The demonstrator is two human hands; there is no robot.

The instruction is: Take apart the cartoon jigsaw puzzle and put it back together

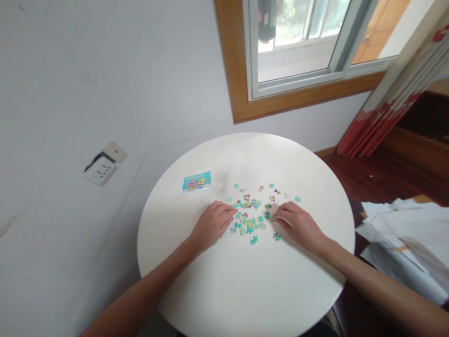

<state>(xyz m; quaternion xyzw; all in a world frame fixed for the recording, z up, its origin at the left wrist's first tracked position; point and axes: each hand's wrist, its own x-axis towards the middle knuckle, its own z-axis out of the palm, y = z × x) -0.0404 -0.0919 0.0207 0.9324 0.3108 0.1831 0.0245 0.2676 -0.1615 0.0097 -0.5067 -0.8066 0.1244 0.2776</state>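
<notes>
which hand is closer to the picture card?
Left. The left hand lies just below and right of the card, palm down at the edge of the puzzle pieces. The right hand is beyond the pieces, farther right.

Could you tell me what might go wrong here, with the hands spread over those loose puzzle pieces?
The puzzle pieces lie loose on the smooth round table; a sweep of the left hand or right hand could scatter them. The outlying teal piece sits nearest the edge and might slide off to the dark floor. The reference picture card could also get nudged.
</notes>
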